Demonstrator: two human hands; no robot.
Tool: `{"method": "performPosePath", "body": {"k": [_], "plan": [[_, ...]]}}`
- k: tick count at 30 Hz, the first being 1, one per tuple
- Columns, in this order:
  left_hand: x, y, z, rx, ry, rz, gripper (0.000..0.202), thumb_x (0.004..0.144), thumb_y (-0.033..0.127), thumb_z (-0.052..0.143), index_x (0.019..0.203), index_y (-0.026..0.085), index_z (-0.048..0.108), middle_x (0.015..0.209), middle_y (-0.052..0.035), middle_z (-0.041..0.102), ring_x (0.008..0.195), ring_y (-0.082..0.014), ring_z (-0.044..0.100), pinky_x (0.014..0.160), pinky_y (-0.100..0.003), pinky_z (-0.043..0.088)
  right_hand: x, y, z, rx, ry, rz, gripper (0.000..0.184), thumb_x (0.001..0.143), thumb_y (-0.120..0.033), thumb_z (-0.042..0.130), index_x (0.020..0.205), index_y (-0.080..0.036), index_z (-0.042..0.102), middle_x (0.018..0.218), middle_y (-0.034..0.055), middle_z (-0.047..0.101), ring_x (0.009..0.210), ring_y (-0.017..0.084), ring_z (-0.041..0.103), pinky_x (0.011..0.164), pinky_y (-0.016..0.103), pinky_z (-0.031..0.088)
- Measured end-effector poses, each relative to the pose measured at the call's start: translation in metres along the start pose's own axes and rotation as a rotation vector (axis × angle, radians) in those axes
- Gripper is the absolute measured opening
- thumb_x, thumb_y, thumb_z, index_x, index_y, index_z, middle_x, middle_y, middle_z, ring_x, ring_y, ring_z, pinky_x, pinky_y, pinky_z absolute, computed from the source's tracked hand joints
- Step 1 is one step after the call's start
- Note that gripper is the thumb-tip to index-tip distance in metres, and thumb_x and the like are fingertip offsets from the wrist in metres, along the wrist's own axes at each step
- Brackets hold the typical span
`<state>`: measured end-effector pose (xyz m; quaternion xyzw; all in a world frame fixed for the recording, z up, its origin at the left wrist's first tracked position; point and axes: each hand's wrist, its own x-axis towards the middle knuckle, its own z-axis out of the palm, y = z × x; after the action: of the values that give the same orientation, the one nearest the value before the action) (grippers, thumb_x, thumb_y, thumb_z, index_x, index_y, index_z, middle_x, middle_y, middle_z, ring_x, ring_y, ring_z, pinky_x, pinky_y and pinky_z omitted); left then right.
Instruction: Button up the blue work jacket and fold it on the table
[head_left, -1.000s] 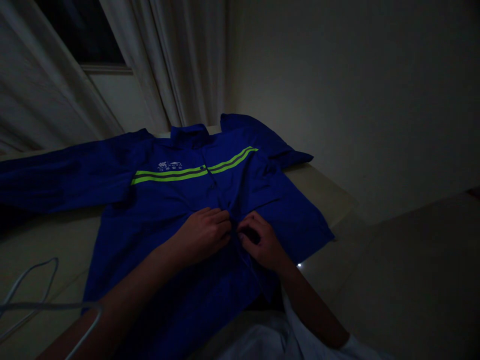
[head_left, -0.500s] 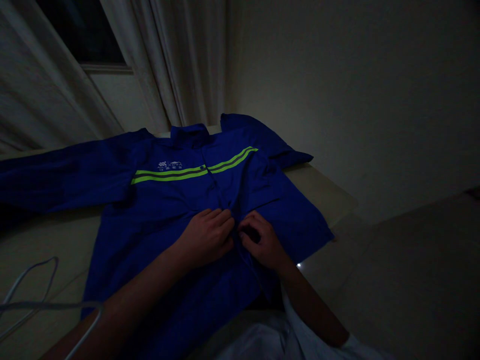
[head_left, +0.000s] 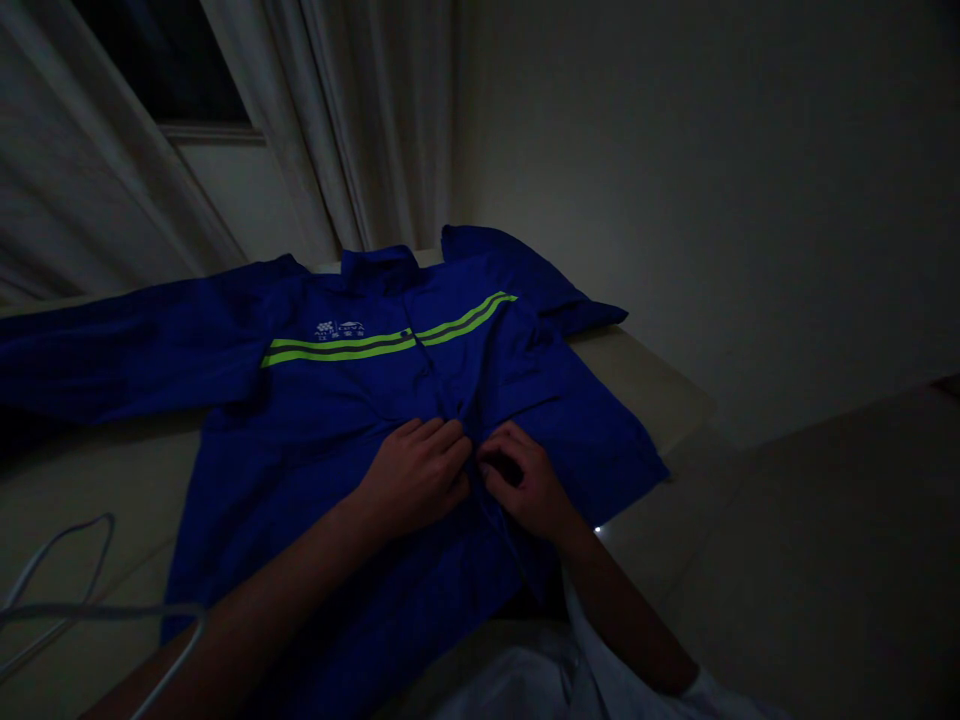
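A blue work jacket point(head_left: 300, 440) lies front side up, its collar away from me. Across its chest runs a yellow-green striped band point(head_left: 337, 349), with a white printed logo above it on the left. My left hand point(head_left: 420, 475) is closed on the front placket, fingers curled over the cloth edge. Close beside it, my right hand point(head_left: 525, 480) pinches the same placket from the right, thumb and forefinger making a loop. Both hands' fingertips nearly meet, and what lies between them is hidden in the dim light.
The jacket rests on a pale table point(head_left: 645, 380). A white cable point(head_left: 97, 608) loops at the lower left, passing in front of my left forearm. Curtains point(head_left: 375, 120) hang behind the table, and a plain wall point(head_left: 675, 200) rises at the right.
Almost nothing differs. My left hand has shifted very slightly to the right, and the jacket stays in place.
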<state>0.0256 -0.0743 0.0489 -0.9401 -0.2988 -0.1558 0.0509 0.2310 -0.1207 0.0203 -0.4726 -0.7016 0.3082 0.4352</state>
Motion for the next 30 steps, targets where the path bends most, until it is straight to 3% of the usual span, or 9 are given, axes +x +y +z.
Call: {"method": "performPosePath", "body": {"k": [12,18,24,30], "plan": [[-0.002,-0.003,0.003,0.052,0.082,0.04,0.009,0.088,0.022,0.065,0.08,0.022,0.06,0.079,-0.0031,0.062,0.078,-0.023,0.057,0.07,-0.041,0.039,0.0,0.0,-0.002,-0.02,-0.015,-0.016,0.013,0.092,-0.015,0.064,0.098,-0.022,0.073,0.096,0.0031,0.06,0.086,0.016,0.061,0.075,0.029,0.049],[-0.001,-0.011,-0.001,-0.018,0.02,-0.012,0.014,0.091,0.027,0.068,0.08,0.021,0.061,0.082,-0.0026,0.064,0.078,-0.0213,0.059,0.07,-0.038,0.041,0.0,-0.001,-0.001,-0.024,0.006,-0.007,0.011,0.092,-0.016,0.065,0.096,-0.022,0.074,0.093,0.0029,0.061,0.083,0.016,0.06,0.075,0.029,0.049],[0.0,-0.019,-0.005,-0.094,-0.024,0.055,0.007,0.097,0.025,0.065,0.102,0.023,0.07,0.094,-0.0024,0.068,0.083,-0.0202,0.061,0.074,-0.036,0.043,-0.001,0.001,0.0,-0.028,0.007,0.003,0.009,0.093,-0.017,0.065,0.094,-0.022,0.073,0.095,0.0032,0.062,0.084,0.016,0.061,0.074,0.029,0.048],[0.001,-0.025,-0.006,-0.158,-0.09,0.062,0.012,0.102,0.025,0.064,0.093,0.022,0.072,0.093,-0.0023,0.068,0.084,-0.0194,0.063,0.075,-0.034,0.044,0.0,-0.001,0.0,-0.029,0.023,0.019,0.009,0.092,-0.018,0.065,0.094,-0.022,0.073,0.092,0.0027,0.061,0.079,0.015,0.06,0.069,0.027,0.047]]}}
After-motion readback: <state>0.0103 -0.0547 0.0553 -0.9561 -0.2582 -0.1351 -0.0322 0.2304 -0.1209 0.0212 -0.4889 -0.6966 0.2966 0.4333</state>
